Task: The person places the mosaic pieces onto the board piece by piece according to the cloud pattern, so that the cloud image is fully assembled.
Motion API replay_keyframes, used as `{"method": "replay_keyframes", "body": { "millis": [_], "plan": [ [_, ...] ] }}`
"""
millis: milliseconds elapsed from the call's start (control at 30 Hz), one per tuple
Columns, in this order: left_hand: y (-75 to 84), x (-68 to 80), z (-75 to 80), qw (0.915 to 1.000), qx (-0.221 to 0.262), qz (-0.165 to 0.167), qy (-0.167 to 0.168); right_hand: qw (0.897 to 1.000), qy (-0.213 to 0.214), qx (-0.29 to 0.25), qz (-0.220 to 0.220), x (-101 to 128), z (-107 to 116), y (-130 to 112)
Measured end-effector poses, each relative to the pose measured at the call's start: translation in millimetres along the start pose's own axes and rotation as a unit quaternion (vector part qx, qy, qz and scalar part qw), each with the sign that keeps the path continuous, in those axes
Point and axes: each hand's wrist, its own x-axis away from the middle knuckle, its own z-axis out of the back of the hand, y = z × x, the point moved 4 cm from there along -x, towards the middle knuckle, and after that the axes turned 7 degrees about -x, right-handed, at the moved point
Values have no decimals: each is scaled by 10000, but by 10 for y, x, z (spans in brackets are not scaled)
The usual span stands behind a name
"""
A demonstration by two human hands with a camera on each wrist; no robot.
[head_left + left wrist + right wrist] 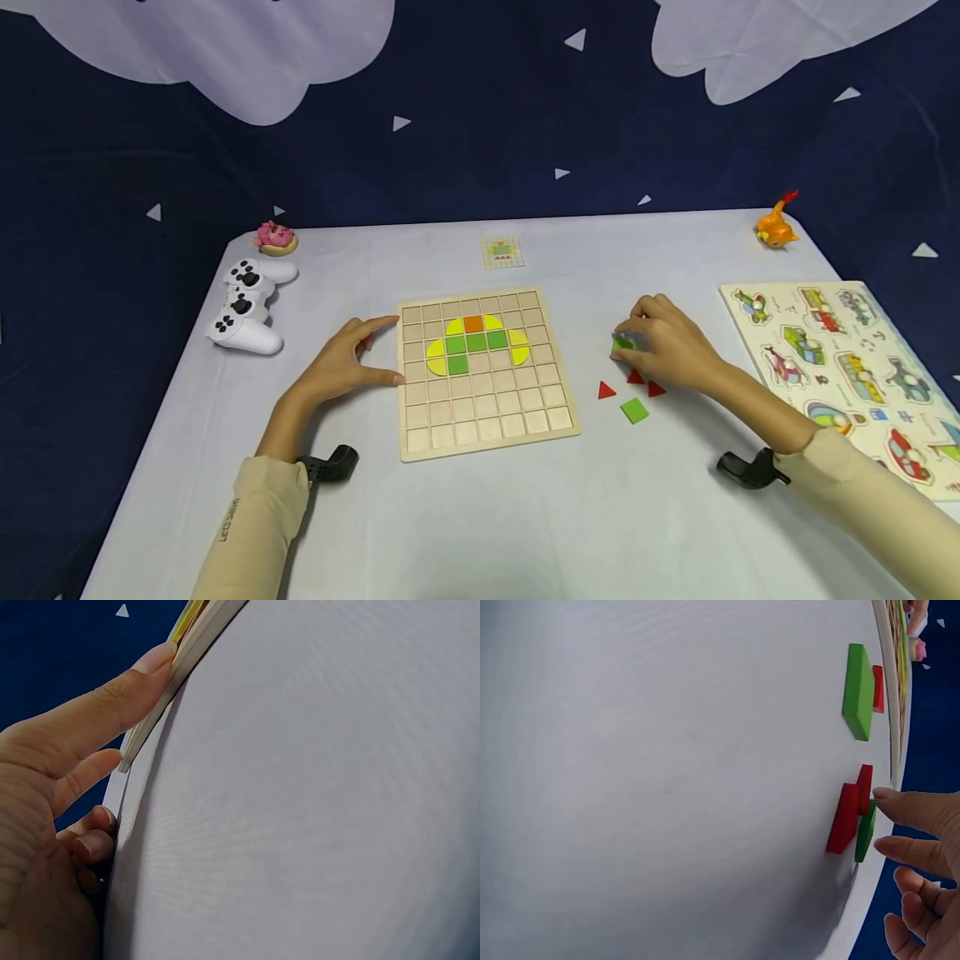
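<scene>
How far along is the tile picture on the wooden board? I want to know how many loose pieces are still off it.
Done: yellow, green and orange tiles fill part of the wooden board's upper rows. In hand: the right hand pinches a green tile, while the left hand steadies the board's edge. Left: three red triangles and a green square lie loose on the table.

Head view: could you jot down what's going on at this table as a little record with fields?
left hand: open, thumb and fingers rest against the left edge of the wooden grid board
right hand: pinches a green square tile right of the board
board: holds yellow, green and orange tiles in its upper rows
loose pieces: three red triangles, another green square
pattern card: behind the board
right edge: picture puzzle
</scene>
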Motion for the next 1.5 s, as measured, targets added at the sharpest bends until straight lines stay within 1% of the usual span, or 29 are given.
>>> {"method": "replay_keyframes", "body": {
  "millis": [300, 600, 767, 967, 1233, 1500],
  "plan": [
    [-5, -4, 1, 10000, -46, -48, 42, 9998, 11, -31, -181, 55, -1, 59],
    [-7, -11, 1, 10000, -49, 6, -1, 10000, 18, -67, -55, 49, -8, 40],
    [-9, -21, -2, 10000, -70, -6, -15, 9999, 43, -115, 17, 8, -30, 2],
    [-8, -17, 0, 10000, -33, -4, -22, 9991, 90, -200, 356, -141, -91, -150],
    [-18, -15, -13, 9999, -129, 4, -27, 9969, -156, -334, 699, -363, -256, -456],
    [-17, -20, -8, 10000, -89, -10, -21, 9911, -215, -581, 1182, -575, -375, -760]
  ]
}}
